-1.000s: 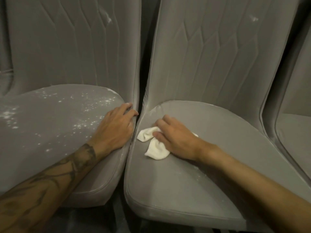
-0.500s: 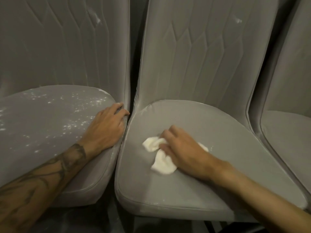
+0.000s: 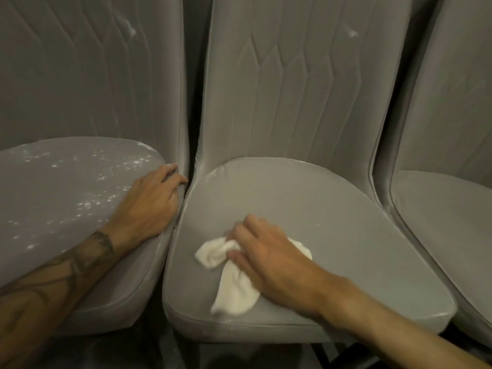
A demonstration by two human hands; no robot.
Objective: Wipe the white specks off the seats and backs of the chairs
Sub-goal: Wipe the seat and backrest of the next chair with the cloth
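White specks [image 3: 90, 179] are scattered over the left seat [image 3: 48, 262] at nine o'clock, where the left hand [image 3: 149, 206] is rested flat. On the middle seat [image 3: 346, 230] at six o'clock, a cloth [image 3: 234, 288] is gripped by the right hand [image 3: 271, 262].

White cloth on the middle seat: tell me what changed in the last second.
The right hand dragged the crumpled white cloth toward the front edge of the middle grey upholstered chair seat, still holding it. The left hand stayed on the speckled left seat.
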